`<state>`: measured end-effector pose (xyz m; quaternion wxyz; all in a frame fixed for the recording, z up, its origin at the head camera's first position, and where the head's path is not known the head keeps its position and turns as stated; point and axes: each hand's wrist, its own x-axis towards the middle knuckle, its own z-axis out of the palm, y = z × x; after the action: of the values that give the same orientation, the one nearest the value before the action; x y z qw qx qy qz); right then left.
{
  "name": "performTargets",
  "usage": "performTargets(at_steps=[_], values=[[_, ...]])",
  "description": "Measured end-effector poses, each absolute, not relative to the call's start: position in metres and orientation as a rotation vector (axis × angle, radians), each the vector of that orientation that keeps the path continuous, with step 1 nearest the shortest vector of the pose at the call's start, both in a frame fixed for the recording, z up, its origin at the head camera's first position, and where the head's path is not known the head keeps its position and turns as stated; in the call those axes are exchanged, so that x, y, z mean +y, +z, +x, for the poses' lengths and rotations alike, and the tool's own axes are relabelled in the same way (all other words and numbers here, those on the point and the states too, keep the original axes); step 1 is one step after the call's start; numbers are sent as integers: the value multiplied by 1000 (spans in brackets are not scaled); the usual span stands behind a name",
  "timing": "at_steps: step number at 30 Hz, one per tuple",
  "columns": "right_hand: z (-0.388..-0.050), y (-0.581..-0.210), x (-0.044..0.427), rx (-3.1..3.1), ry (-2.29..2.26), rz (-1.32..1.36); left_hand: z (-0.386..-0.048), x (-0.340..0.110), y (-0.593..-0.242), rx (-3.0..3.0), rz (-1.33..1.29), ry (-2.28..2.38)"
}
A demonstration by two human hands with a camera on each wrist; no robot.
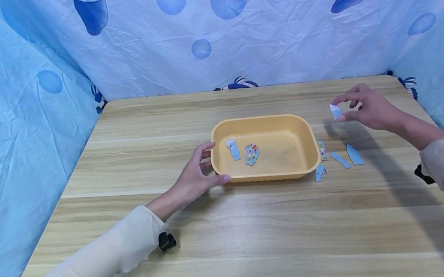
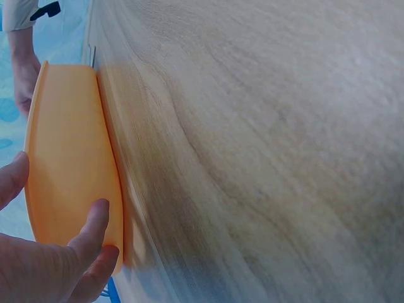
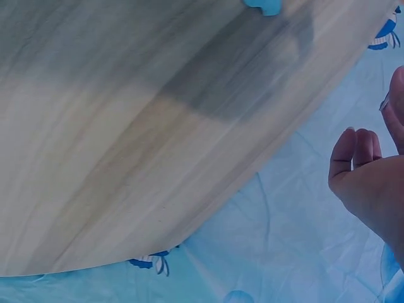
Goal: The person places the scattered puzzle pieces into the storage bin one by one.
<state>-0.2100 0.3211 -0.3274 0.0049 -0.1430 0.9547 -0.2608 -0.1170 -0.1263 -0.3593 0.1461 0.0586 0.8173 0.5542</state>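
Observation:
A yellow plastic basin (image 1: 263, 177) stands mid-table. My left hand (image 1: 191, 179) grips its left end, thumb at the near corner and fingers against the end wall. From the left wrist view, the left hand (image 2: 47, 259) lies along the outside of the basin (image 2: 69, 139). To the right and above the table, my right hand (image 1: 372, 106) pinches a small blue and pale pink puzzle piece (image 1: 335, 111) between thumb and fingers. Inside the basin lie a blue piece with a pale end (image 1: 233, 149) and a multicoloured piece (image 1: 252, 154).
Right of the basin, several loose pieces lie on the wooden table (image 1: 251, 231): a multicoloured piece (image 1: 321, 150), a narrow blue piece (image 1: 341, 160), a wider blue piece (image 1: 354, 155) and a small blue piece (image 1: 320, 173). Blue patterned cloth (image 1: 131, 59) hangs behind and beside the table.

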Motion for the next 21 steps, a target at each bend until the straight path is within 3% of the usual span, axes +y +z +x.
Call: performTargets(at_steps=[14,21], values=[[-213,-308,296,2978,-866,-426,-116,-127,-359,2344,182,1609],[-213,-300,278,2949,-895,-550,-116,-127,-359,2351,178,1599]])
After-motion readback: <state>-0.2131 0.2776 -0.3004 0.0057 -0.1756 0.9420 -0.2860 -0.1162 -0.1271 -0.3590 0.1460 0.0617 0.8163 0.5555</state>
